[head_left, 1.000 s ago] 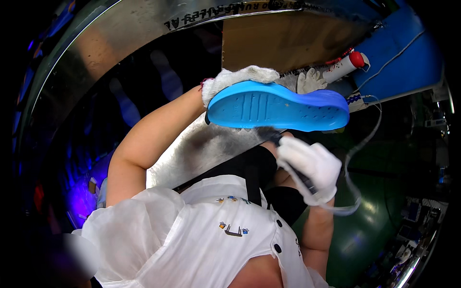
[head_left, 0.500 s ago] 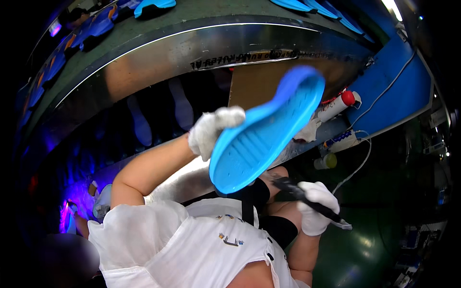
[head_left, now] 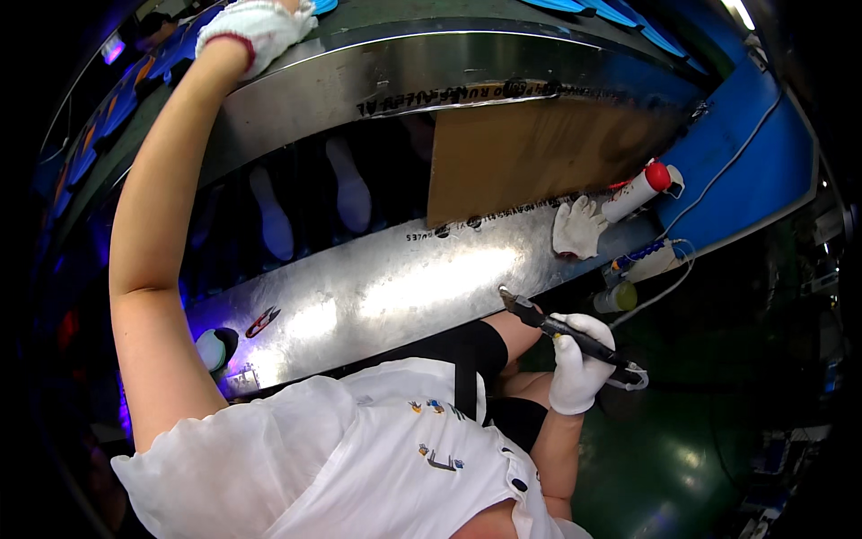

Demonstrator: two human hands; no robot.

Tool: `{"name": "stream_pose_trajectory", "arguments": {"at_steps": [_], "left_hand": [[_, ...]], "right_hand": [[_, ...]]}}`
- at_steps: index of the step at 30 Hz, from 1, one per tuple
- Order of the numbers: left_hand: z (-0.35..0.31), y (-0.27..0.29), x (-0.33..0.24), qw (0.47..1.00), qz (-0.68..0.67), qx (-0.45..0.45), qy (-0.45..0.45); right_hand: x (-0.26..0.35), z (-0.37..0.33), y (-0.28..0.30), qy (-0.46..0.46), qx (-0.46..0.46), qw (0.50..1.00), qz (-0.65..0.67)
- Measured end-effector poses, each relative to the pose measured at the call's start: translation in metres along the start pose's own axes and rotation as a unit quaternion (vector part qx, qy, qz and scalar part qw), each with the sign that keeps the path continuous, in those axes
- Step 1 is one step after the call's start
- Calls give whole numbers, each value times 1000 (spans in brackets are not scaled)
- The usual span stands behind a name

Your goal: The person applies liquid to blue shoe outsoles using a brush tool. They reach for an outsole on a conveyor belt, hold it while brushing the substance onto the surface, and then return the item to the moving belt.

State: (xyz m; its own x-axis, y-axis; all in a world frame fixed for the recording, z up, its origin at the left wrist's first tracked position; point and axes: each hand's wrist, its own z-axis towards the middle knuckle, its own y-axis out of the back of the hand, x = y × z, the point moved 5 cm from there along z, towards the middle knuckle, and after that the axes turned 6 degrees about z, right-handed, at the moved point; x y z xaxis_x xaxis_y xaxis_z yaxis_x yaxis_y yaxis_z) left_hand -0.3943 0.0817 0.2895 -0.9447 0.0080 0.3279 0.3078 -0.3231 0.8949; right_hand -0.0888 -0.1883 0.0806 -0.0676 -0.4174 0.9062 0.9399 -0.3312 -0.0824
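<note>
White-gloved left hand [head_left: 256, 25] reaches up to the blue soles [head_left: 620, 13] on the top belt, its grip unclear, while the right hand [head_left: 579, 364], clamped on a pen tool [head_left: 561, 331], should keep the tip off the steel bench [head_left: 377, 296].

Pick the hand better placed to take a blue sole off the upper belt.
Left, likely. The left hand is up at the upper belt beside a blue sole; the right hand is low, gripping a black pen-like tool.
</note>
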Motion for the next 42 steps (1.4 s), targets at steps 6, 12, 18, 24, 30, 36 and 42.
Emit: {"name": "stream_pose_trajectory", "arguments": {"at_steps": [6, 12, 18, 24, 30, 36, 42], "left_hand": [[-47, -8, 15, 886, -330, -284, -158], [-197, -82, -83, 779, -455, -285, -324], [-254, -210, -223, 638, -698, -9, -325], [-239, -250, -214, 636, -753, 156, -55], [-212, -267, -282, -132, -831, 527, 125], [-231, -242, -310, -235, -793, 522, 210], [-240, -211, -290, -189, -847, 485, 112]], "right_hand": [[-18, -4, 6, -15, -87, 996, 12], [-23, -16, 20, -71, -221, 972, 42], [-47, -28, 31, -110, -282, 953, 12], [-66, -24, 28, -160, -315, 935, 35], [-82, -15, 6, -211, -276, 931, 115], [-122, -4, 21, -245, -202, 948, -40], [-60, 40, -50, 132, 19, 894, -428]]}}
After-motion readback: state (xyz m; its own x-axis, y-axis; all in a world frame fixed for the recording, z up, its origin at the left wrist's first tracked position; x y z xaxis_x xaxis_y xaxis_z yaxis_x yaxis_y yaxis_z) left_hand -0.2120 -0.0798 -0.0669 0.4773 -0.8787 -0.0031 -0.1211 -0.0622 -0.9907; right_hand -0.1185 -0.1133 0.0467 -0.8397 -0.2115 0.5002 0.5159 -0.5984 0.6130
